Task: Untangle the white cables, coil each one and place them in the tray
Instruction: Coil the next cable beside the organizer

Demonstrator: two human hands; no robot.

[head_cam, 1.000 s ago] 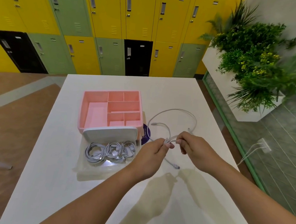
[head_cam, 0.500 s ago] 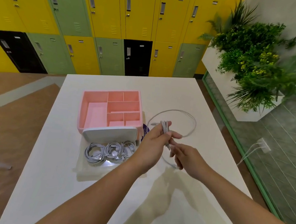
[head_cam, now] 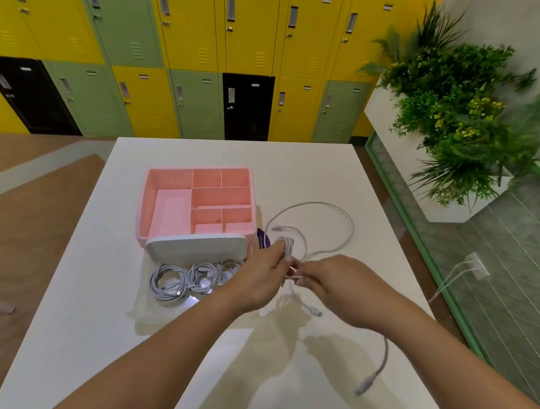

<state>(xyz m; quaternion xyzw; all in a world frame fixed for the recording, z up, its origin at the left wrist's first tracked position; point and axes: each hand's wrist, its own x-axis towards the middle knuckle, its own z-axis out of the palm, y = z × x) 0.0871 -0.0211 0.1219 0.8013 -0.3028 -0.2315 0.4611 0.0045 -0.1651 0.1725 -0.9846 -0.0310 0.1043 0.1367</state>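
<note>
Left hand (head_cam: 260, 277) grips a small bundle of folded turns of the white cable (head_cam: 322, 229), held upright just right of the white tray (head_cam: 153, 302). Right hand (head_cam: 330, 281) pinches the same cable right against the left fingers, feeding slack. Rest of the cable loops out on the table (head_cam: 315, 166), beyond the tray's right side; one plug end (head_cam: 316, 312) dangles near the hands. Three coiled cables (head_cam: 194, 277) already sit in the tray; pink organiser (head_cam: 196, 202) behind it. Judged step: coiling the last loose cable, partly wound. Next: draw in the remaining loop turn by turn, keeping the bundle tight, then set it in the tray
</note>
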